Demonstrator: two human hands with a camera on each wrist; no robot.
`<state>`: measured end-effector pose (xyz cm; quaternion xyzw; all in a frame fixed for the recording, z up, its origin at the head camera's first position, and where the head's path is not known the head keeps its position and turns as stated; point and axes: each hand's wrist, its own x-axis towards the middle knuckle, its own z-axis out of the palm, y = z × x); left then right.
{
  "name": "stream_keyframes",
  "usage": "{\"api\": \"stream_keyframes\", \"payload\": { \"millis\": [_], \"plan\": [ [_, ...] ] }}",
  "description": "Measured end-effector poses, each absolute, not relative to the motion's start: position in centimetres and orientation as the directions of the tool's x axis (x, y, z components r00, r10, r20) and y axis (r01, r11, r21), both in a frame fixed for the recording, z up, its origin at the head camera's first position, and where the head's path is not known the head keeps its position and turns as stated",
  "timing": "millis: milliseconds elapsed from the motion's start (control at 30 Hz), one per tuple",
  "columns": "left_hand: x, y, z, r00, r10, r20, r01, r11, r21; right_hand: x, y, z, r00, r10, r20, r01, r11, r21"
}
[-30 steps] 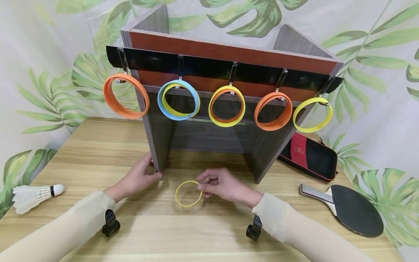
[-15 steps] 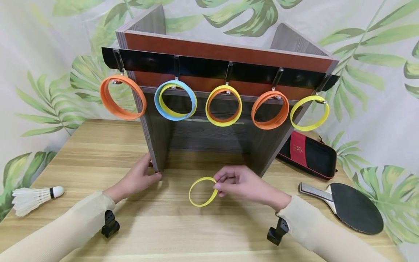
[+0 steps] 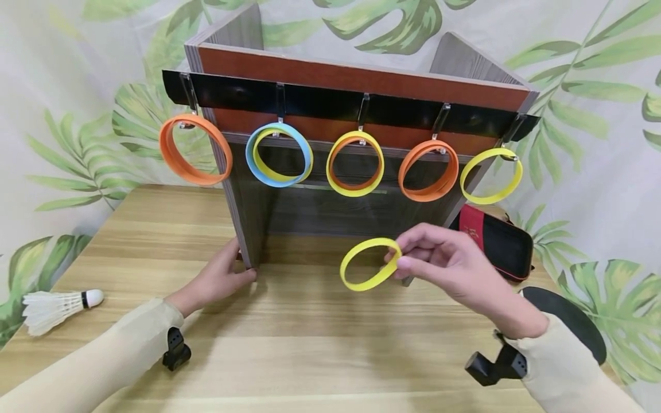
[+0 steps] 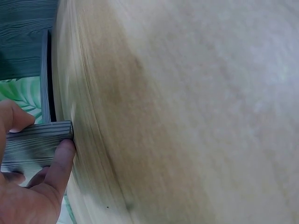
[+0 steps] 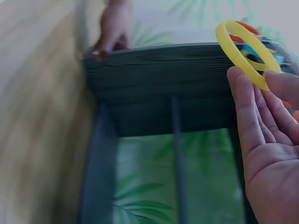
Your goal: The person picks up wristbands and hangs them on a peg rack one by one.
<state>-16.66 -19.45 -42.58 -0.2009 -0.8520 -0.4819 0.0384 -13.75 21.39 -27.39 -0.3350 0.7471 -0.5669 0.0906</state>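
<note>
My right hand (image 3: 454,267) pinches a yellow silicone wristband (image 3: 386,273) between thumb and fingertips, in the air before the grey wood-grain stand. In the right wrist view the wristband (image 5: 233,52) tilts up from the fingertips. My left hand (image 3: 219,281) grips the bottom front corner of the stand's left panel (image 3: 234,212), thumb at its edge. Across the stand's front runs a black strip (image 3: 320,100) with several hooks. From them hang an orange band (image 3: 181,166), a blue band (image 3: 250,155) with yellow behind, a yellow-and-orange pair, another orange one and a yellow one (image 3: 485,201).
A shuttlecock (image 3: 57,310) lies at the table's left. At the right are a black case (image 3: 506,246) with a red stripe and a black paddle (image 3: 563,321), partly hidden by my right sleeve. A leaf-print cloth (image 3: 568,103) hangs behind.
My right hand has lifted the yellow wristband from low over the table, up and to the right. My left hand keeps its place on the panel.
</note>
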Motion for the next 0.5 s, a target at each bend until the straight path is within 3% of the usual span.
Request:
{"api": "stream_keyframes", "payload": {
  "millis": [333,500],
  "plan": [
    [-16.7,-19.3,-42.3,-0.916,0.298,0.268,0.383,0.458,0.802,-12.4,24.0,-24.4,-0.795,-0.401,0.455,-0.463,-0.083,-0.883],
    [-16.7,-19.4,-42.3,-0.917,0.299,0.263,0.380,0.460,0.802,-13.0,25.0,-23.9,-0.805,-0.283,0.521,-0.432,-0.324,-0.842]
  ]
}}
